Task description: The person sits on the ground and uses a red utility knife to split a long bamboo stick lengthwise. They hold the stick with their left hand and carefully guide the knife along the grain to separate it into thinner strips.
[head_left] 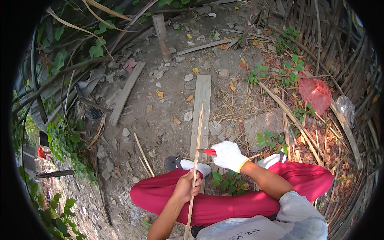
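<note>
My bare left hand (187, 186) is closed around a long, pale strip of split bamboo (195, 168), which runs from my lap out over a grey plank (205, 94) on the ground. In a white knit glove with a yellow cuff, my right hand (229, 156) grips a knife by its red handle (210, 151). The knife's short blade (201, 150) touches the strip's right side, a little beyond my left hand. The strip's far end tapers to a narrow, splintered tip above the plank.
Another weathered board (127, 94) lies left on the stony dirt, near an upright wooden stump (162, 38). To the right are cut bamboo pieces (294, 114), a red plastic bag (315, 96) and a stick fence (344, 52). Green vines (66, 140) grow at left.
</note>
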### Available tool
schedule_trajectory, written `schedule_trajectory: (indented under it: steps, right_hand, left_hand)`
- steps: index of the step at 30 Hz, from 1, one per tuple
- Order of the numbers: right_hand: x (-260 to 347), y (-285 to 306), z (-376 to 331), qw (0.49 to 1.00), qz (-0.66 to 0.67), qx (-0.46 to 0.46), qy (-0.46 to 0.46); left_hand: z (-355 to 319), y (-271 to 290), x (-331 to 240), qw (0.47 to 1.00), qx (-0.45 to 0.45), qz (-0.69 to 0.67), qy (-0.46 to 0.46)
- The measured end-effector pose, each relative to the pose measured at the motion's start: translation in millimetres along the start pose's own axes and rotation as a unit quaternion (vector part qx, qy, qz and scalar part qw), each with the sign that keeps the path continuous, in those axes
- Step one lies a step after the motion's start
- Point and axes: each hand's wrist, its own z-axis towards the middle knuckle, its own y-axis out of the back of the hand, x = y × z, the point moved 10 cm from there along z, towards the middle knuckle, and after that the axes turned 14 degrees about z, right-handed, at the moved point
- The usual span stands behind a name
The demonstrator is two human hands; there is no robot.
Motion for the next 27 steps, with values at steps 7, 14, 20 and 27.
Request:
schedule_trajectory:
  steps: [7, 14, 20, 27]
  right_hand:
    - [19, -2, 5, 0.998, -0.032, 0.025, -0.045]
    - [2, -17, 9, 0.997, -0.048, 0.03, -0.044]
    - [-51, -5, 34, 0.984, -0.073, -0.033, -0.157]
    - [-166, 64, 35, 0.956, -0.051, -0.091, -0.275]
  left_hand:
    - [-8, 20, -13, 0.947, -0.173, 0.251, -0.098]
    - [-23, -10, -39, 0.818, -0.215, 0.514, -0.146]
    - [-24, -5, -10, 0.813, -0.229, 0.516, -0.146]
    - [-33, 6, 35, 0.911, -0.116, 0.397, -0.013]
